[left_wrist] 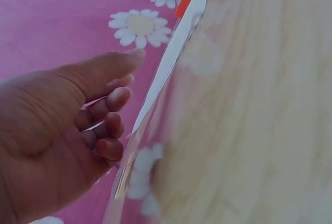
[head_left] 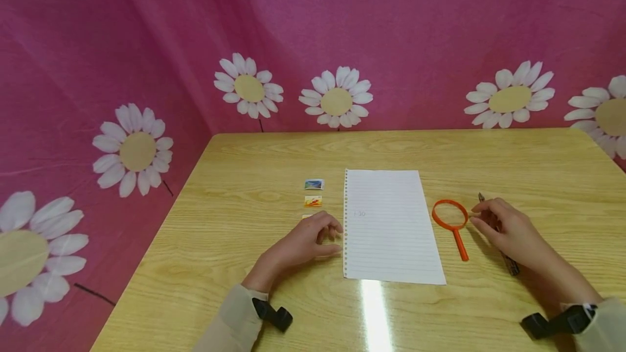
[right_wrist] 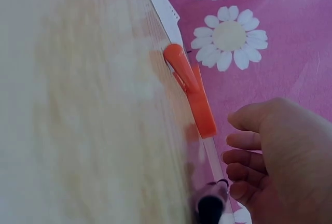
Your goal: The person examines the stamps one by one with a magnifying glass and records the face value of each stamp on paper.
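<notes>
My left hand (head_left: 308, 239) hovers low over the table at the left edge of a lined sheet of paper (head_left: 391, 238), fingers loosely bent and nothing between them. Small pencil-like marks stand on the sheet's left part. Just beyond this hand lie small stamp-like pictures: a blue one (head_left: 314, 184), a yellow and red one (head_left: 313, 201), and a third (head_left: 307, 215) mostly hidden by the hand. My right hand (head_left: 513, 235), relaxed, is above a dark pen (head_left: 511, 266) and holds nothing. Left of it lies an orange magnifying glass (head_left: 459, 244), also in the right wrist view.
The wooden table (head_left: 195, 221) has its far edge against a pink curtain (head_left: 391, 26) with white daisies. Light reflects off the tabletop (head_left: 375, 314) in front of the paper. Black straps with cameras (head_left: 557, 324) sit on both wrists.
</notes>
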`<action>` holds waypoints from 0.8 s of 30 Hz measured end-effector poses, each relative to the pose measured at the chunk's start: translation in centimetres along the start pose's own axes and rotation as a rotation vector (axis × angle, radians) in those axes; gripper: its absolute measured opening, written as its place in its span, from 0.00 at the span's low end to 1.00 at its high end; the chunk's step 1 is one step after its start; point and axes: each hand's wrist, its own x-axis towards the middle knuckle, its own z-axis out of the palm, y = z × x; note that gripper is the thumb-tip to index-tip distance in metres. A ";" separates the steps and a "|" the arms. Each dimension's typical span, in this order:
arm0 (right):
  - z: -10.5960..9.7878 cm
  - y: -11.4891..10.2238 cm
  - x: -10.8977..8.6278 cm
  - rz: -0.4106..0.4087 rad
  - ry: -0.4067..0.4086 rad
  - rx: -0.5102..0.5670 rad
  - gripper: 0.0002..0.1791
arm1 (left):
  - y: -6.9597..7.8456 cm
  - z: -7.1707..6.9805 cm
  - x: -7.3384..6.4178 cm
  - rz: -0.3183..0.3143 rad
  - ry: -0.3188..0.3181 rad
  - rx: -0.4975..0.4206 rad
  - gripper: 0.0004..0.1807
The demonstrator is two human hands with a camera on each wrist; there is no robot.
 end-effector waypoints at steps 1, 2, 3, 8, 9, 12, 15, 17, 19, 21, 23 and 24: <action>0.0 -0.1 0.0 -0.001 0.001 -0.001 0.09 | -0.1 -0.2 0.0 -0.004 0.017 0.003 0.15; 0.0 -0.1 -0.1 -0.005 0.004 -0.003 0.10 | -0.2 -0.4 0.1 -0.011 0.035 0.007 0.15; 0.0 -0.2 -0.1 -0.005 0.004 -0.004 0.10 | -0.3 -0.7 0.2 -0.015 0.053 0.015 0.15; 0.0 -0.6 -0.4 0.000 -0.002 -0.004 0.09 | -1.1 -1.8 0.4 -0.034 0.128 0.036 0.15; 0.0 -0.6 -0.4 0.000 -0.003 -0.002 0.09 | -1.2 -2.0 0.4 -0.036 0.139 0.032 0.15; 0.0 -0.8 -0.7 -0.008 0.001 -0.001 0.09 | -1.7 -2.6 0.5 -0.062 0.173 0.009 0.15; 0.0 -1.0 -0.9 -0.014 0.008 0.002 0.09 | -2.4 -3.2 0.5 -0.101 0.207 -0.008 0.15; 0.1 -1.1 -0.9 -0.012 0.006 -0.001 0.10 | -2.9 -3.6 0.6 -0.123 0.230 -0.010 0.15; 0.1 -1.3 -1.0 -0.005 0.002 -0.003 0.10 | -3.4 -3.9 0.8 -0.135 0.248 -0.018 0.15; 0.1 -1.4 -1.1 0.002 -0.007 -0.002 0.10 | -3.8 -4.2 1.0 -0.133 0.255 -0.022 0.15; 0.2 -1.6 -1.1 0.002 -0.006 0.002 0.10 | -4.3 -4.4 1.2 -0.127 0.260 -0.015 0.14; 0.2 -1.7 -1.1 -0.001 -0.004 0.006 0.11 | -4.5 -4.5 1.3 -0.126 0.265 -0.012 0.14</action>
